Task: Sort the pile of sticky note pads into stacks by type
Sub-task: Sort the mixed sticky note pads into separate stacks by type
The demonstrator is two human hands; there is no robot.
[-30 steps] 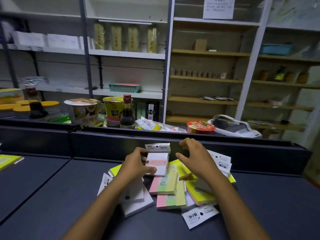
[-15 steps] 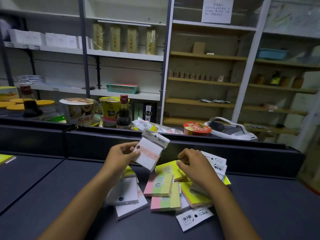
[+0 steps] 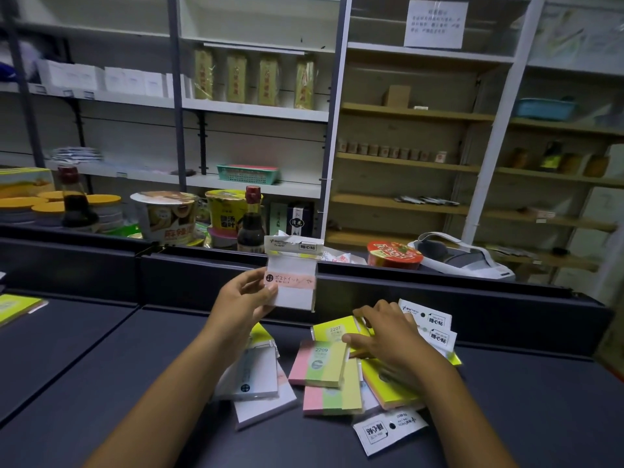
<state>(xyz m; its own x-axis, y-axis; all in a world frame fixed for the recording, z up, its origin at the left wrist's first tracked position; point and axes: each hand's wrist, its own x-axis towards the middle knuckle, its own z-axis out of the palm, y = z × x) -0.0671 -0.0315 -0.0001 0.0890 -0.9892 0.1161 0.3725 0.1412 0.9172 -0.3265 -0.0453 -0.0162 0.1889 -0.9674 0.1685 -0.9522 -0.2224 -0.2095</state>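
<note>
A pile of sticky note pads lies on the dark counter. My left hand holds a white pad with a pink band upright above the pile. My right hand rests on the pile, fingers touching a yellow pad marked 2207. Below it are a pink-green-yellow pad marked 2209 and a second striped pad. White pads lie under my left forearm. White packaged pads lie at the back right and the front.
A raised dark ledge runs behind the counter, with noodle cups, soy sauce bottles and a red-lidded bowl beyond it. Shelving fills the background. A yellow-green pad lies at the far left.
My left hand lifted the white pink-banded pad off the pile and turned it upright. My right hand dropped onto the yellow pads.
</note>
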